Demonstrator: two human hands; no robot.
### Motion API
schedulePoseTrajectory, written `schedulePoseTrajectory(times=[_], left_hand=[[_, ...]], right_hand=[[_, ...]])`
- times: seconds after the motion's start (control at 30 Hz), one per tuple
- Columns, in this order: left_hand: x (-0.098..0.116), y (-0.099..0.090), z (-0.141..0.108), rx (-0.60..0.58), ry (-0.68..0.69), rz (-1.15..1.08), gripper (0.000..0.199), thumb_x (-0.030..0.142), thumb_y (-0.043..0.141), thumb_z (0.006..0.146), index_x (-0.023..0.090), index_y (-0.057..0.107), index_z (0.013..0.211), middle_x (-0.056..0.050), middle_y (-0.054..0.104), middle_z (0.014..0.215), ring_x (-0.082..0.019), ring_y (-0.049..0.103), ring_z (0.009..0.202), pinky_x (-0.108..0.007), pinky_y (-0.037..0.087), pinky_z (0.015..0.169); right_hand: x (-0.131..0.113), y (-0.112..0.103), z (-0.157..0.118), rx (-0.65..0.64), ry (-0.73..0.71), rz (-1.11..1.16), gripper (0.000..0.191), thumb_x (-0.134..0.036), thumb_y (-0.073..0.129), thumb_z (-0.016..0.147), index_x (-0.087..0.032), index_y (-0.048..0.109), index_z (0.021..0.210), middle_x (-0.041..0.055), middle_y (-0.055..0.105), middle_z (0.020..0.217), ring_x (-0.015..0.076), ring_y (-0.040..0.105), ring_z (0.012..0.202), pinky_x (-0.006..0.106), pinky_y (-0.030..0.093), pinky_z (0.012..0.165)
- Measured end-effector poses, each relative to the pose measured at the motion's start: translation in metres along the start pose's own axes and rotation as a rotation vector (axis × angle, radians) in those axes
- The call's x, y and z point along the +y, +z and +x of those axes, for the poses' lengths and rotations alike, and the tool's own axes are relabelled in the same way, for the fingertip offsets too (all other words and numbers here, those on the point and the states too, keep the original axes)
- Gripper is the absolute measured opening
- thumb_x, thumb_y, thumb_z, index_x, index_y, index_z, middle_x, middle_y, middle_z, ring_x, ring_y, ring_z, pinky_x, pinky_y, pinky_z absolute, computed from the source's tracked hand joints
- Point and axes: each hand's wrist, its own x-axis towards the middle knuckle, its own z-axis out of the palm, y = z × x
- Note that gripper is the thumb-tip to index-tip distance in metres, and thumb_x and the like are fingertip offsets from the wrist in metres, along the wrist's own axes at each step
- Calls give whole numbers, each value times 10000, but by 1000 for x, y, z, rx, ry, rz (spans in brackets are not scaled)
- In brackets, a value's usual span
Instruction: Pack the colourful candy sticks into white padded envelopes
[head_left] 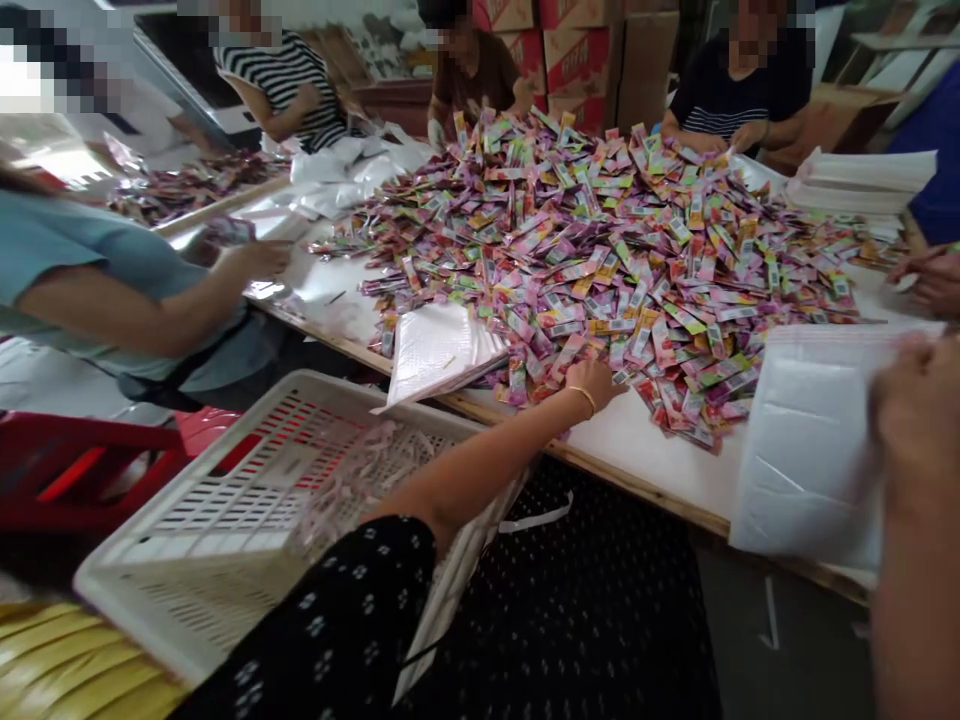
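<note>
My left hand (pixel 591 388), with a thin bangle at the wrist, reaches into the near edge of a big heap of small colourful sachets (pixel 570 240). Its thumb points right and touches the sachets; the other fingers are turned away, so I cannot see whether they grip any. At the right, my right hand (pixel 911 405), blurred by motion, grips a white padded envelope (pixel 806 450) by its side. The envelope stands upright over the table's front edge. A stack of similar white envelopes (pixel 442 350) lies left of my left hand, against the heap.
A white plastic basket (pixel 202 510) with clear scraps stands below the table's wooden edge (pixel 645 490). More envelopes (pixel 862 180) lie at the back right. Co-workers sit around the table; one hand (pixel 934 280) is near my right hand. Red stools (pixel 90 470) stand left, cartons (pixel 577 60) behind.
</note>
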Motion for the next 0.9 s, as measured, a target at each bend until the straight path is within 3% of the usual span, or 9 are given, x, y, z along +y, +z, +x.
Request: schedulePoseTrajectory(times=[0.07,0.13,0.37,0.43,0.5,0.57,0.63,0.77,0.9], left_hand=[[-7,41,24,74,-113,20,585,519,616,884,33,613,1210,-257,631,1224,-339,607,1176,-387,502,934],[-13,56,34,126,-165,-32,558,453,638,882,53,559,1263,-250,625,1243,-318,607,1181,-378,491,952],[-60,32,24,-28,-41,-454,224,189,751,720,138,605,882,-108,705,891,-277,691,953,-337,535,816],[-69,30,17,-157,10,-779,217,218,747,725,158,569,833,-23,660,765,-197,691,765,-293,555,700],[-71,28,11,-287,22,-1143,250,236,747,725,162,536,835,14,622,719,-148,666,640,-259,545,599],[-71,25,6,-319,-30,-1286,271,220,748,717,157,510,832,10,626,704,-126,646,569,-212,495,514],[-73,22,3,-269,-98,-1274,238,194,719,733,152,502,822,-7,644,687,-93,595,494,-167,398,437],[-92,16,-7,-239,-185,-1401,160,223,656,764,157,510,766,13,596,618,-42,439,396,-161,215,368],[-106,13,-14,-98,-175,-1394,254,310,615,833,174,474,671,40,492,528,-41,374,394,-183,223,401]], right_hand=[[-18,17,9,-86,232,-65,397,-250,428,957,-75,681,1208,293,659,1065,343,646,1034,409,393,734],[-25,33,18,-129,306,-12,427,-236,408,963,-40,647,1258,315,636,1122,360,620,1101,412,380,752],[3,55,42,-110,197,106,453,-191,442,903,16,618,1266,325,617,1146,340,599,1077,420,345,786],[1,54,28,72,29,160,474,-145,466,860,-2,581,1298,315,588,1225,339,547,1159,418,346,855],[-9,56,-1,174,-351,199,437,-116,475,837,-40,591,1251,276,588,1258,319,507,1193,403,332,916],[-22,63,-37,47,-799,132,348,-110,461,856,-110,623,1164,201,625,1237,288,510,1161,388,322,915],[-34,75,-68,-125,-1055,-29,321,-103,446,881,-135,624,1146,152,632,1247,271,510,1137,383,316,880],[-46,97,-78,-180,-1142,-234,264,-112,438,905,-99,632,1083,155,632,1181,271,506,1084,385,307,839],[-54,97,-58,-175,-1186,-197,252,-143,407,944,-135,657,977,123,659,1093,262,524,1046,383,295,821]])
